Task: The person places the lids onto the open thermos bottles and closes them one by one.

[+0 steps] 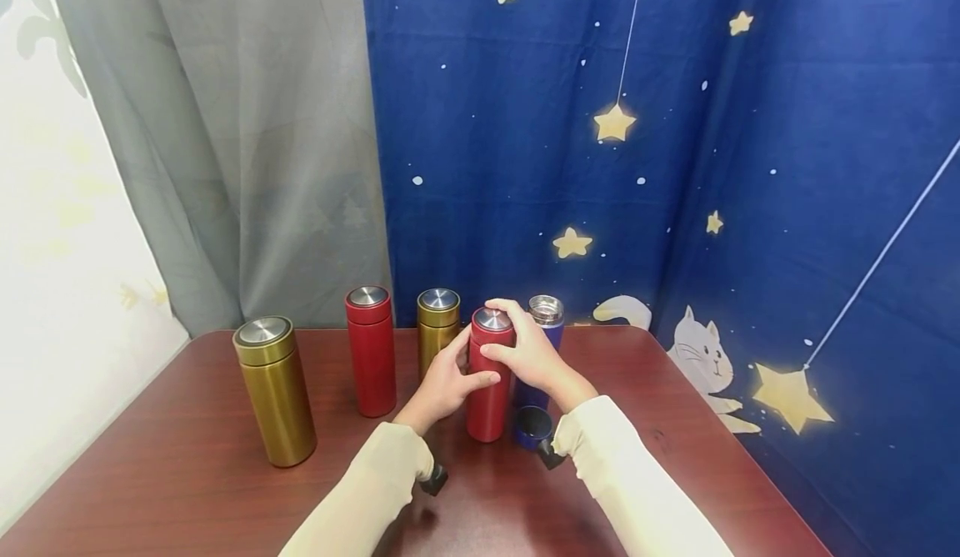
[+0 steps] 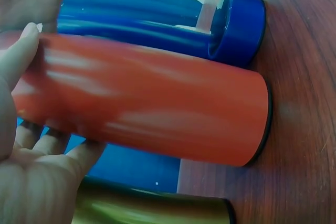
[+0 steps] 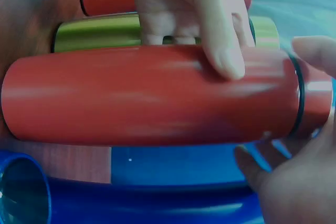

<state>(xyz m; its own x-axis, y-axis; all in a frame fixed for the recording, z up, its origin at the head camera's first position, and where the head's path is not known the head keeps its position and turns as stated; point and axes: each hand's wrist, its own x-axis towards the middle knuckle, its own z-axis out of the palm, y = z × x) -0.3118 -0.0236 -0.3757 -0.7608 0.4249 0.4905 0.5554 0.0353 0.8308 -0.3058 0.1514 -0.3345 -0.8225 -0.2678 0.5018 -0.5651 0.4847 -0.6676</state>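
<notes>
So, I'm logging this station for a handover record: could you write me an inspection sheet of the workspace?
Surface: reddish-brown table, wood-look grain.
Job's things: held red bottle, upright, cap on.
Clutter: blue bottle, standing uncapped; blue cap on the table, open side up; second red bottle, left gold bottle and far gold bottle, all upright and capped.
Grippers: left hand grips the held bottle's body; right hand grips it near the top.
Cables: nothing seen.
Surroundings: gray curtain; blue curtain printed with stars and a cat.
</notes>
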